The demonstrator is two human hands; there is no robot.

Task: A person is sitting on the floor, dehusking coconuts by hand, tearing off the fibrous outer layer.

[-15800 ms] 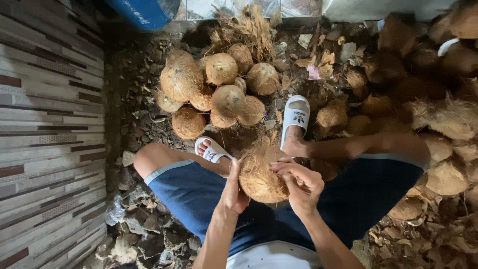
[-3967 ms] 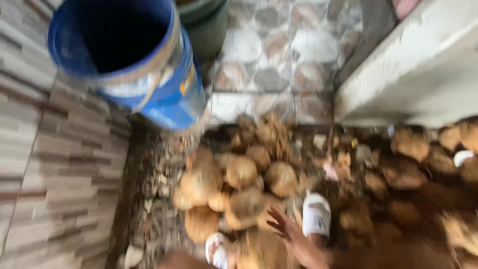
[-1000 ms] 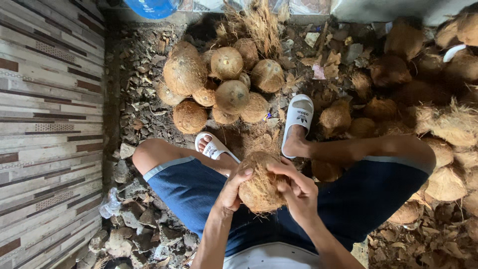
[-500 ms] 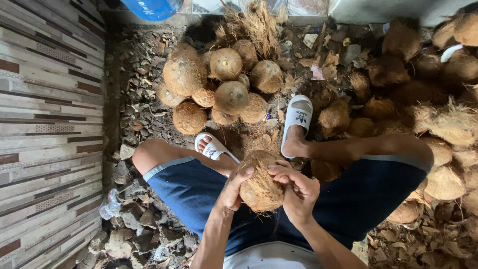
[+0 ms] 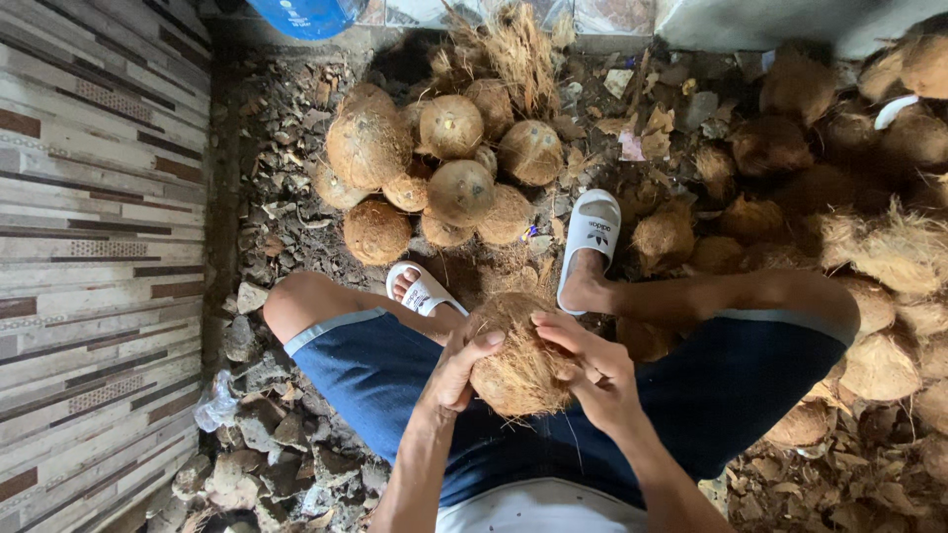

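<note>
Coconut [image 5: 518,360], fibrous, half-husked: your left hand [image 5: 456,367] and right hand [image 5: 592,370] close round it; keep both grips firm, peeling fibre with your fingertips.

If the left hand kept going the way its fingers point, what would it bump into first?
The left hand points up and to the right, and its fingers already lie on the hairy brown coconut held between both hands. It would likely just press harder into that coconut.
</note>
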